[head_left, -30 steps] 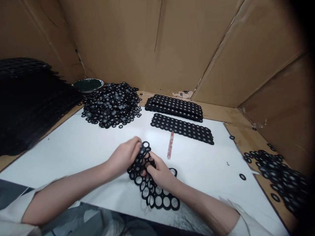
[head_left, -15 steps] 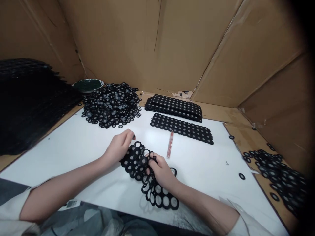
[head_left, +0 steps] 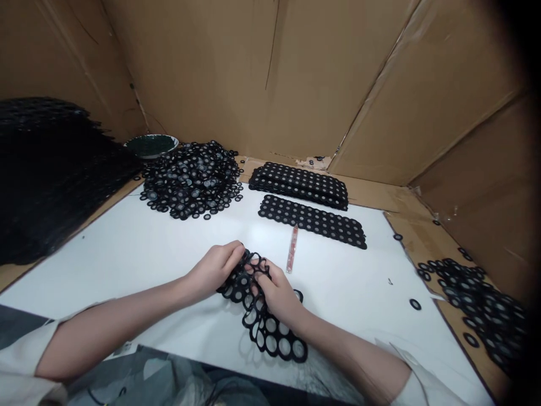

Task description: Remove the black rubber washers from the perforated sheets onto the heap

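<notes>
Between my hands is a crumpled black perforated sheet (head_left: 284,345) over the white board. Its lower right part shows large open holes, while its left part still has ring shapes with pale centres. My right hand (head_left: 276,290) pinches the sheet's middle between thumb and fingers. My left hand (head_left: 217,268) is closed at the upper left end of the sheet, its fingertips against the black material and partly hidden behind it. A slim, clear-and-red pen-like tool (head_left: 292,249) lies just beyond my right hand.
A heap of loose black rings (head_left: 192,180) sits at back left, beside a bowl (head_left: 152,145). Flat sheets (head_left: 313,221) and a stack (head_left: 300,185) lie at the back. Black netlike material (head_left: 46,180) piles up left; black scraps (head_left: 482,304) lie right. Cardboard walls (head_left: 236,73) enclose the board.
My left hand has moved right and down onto the sheet, close to my right hand. The sheet's left end has bunched toward the right. My right hand has stayed nearly in place.
</notes>
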`<state>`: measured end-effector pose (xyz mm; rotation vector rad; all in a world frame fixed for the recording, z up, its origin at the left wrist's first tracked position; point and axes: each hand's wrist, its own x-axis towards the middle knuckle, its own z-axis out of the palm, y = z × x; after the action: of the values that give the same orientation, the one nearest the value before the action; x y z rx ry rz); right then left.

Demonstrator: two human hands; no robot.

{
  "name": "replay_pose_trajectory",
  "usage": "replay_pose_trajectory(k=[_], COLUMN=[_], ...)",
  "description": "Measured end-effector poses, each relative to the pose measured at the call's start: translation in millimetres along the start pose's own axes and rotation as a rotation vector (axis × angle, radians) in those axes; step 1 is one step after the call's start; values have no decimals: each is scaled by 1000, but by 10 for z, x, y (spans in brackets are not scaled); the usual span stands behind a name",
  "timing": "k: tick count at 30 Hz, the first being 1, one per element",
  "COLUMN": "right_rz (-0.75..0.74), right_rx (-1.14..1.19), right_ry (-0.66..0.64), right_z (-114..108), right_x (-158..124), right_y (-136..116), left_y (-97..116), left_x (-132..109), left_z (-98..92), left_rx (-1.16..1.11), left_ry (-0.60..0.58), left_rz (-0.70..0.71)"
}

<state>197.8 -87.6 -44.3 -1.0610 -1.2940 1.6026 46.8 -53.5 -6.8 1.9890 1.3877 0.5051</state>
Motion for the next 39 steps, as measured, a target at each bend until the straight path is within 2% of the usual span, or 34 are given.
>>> replay_pose_trajectory(k=[5,6,9,11,14,17,19,23,27,33,37,39], right_rz=[30,41,75,59,34,31,41,98,99,13,3,15], right_rx=[150,152,142,136,131,133,167,198,187,159,153,158], right_ry=[9,21,58,70,65,65,74,92,118,64,69,60], right_z=[29,33,35,33,30,24,23,31,34,31,29,34], right_x=[-4,-7,-12,-15,-20,-18,-10,13,21,-15,-50,-56], right_y=[-7,-11,-33,-49,-58,-48,-41,-39,-39,-52,-79,-94], left_y=[-109,-111,-49,16,62,9,-52,-121,-114,-185,-231,-200], left_x=[96,88,11,-56,-114,-76,-10,101,105,134,181,159], left_z=[-193,-188,-77,15,91,79,27,-108,-136,-119,-231,-238], left_rx=[-15,12,83,87,86,71,51,97,78,-62,-99,-59], left_ry=[420,427,162,32,-20,-42,4,249,321,428,586,617], left_rz=[-109,-104,-35,11,28,17,8,-36,-56,-78,-120,-107])
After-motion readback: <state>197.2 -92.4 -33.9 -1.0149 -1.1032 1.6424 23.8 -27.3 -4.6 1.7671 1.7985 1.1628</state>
